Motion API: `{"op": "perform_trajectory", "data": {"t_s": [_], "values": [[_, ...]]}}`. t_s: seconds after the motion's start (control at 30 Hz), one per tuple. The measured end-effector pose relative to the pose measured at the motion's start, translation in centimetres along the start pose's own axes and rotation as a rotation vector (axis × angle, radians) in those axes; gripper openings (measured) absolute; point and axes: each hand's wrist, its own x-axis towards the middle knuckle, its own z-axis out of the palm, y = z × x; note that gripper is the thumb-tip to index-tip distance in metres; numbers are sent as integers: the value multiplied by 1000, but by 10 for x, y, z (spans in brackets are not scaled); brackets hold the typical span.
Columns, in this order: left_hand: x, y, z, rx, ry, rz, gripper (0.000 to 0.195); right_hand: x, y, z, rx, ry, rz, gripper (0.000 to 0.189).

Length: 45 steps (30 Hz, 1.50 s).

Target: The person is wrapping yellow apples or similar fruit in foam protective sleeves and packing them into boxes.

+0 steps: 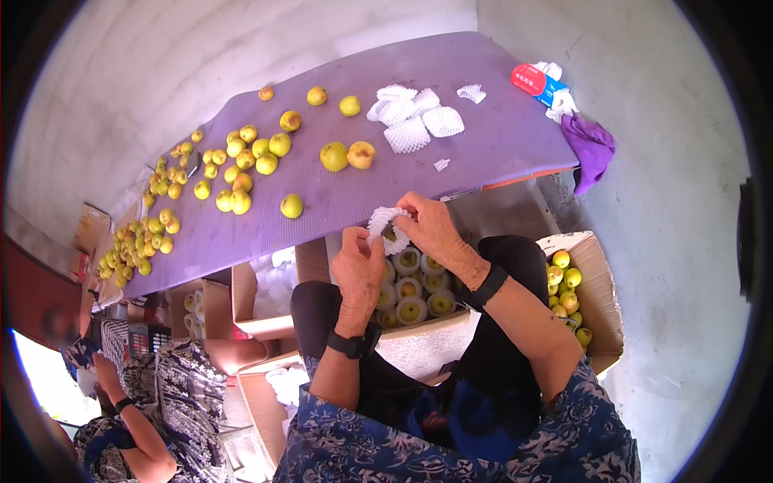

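A white foam net sleeve [388, 221], spread into a ring, is pinched between my left hand [359, 268] and my right hand [436, 231]. Through its opening shows something yellow-green; whether that piece of fruit is inside the sleeve or below it, I cannot tell. Just under my hands, an open cardboard box [423, 326] holds several yellow-green fruits [410, 310] in white foam nets. Folded foam nets [407, 134] lie piled on the purple-covered table [483, 142]. Left of that pile are two larger fruits [334, 157], touching, one with brown marks.
Many loose fruits [240, 201] spread over the table's left part. At the right, a cardboard box [606, 302] holds bare fruits. A purple cloth [589, 148] hangs off the table corner by a red-blue tissue box [537, 83]. Another person's arm [139, 431] is at lower left.
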Motion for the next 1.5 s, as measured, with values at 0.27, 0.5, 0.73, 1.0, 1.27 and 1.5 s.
{"op": "perform_trajectory", "data": {"t_s": [0.27, 0.5, 0.73, 1.0, 1.27, 1.5], "values": [[-9, -18, -14, 131, -6, 172, 25, -30, -19, 19, -334, -68, -163, 15], [-11, -33, -28, -63, -16, 73, 22, -48, -35, 32, -232, -25, -172, 25], [-17, -25, -40, 69, -139, 109, 21, -58, -31, 34, -277, -66, -188, 30], [-13, -31, -41, 120, -130, 103, 22, -65, -38, 26, -399, -174, 2, 33], [-8, -46, -32, 187, -113, 283, 20, -60, -55, -8, -328, -52, -82, 37], [-5, -51, -42, 239, -226, 173, 25, -88, -36, -139, -500, 189, 33, 35]]}}
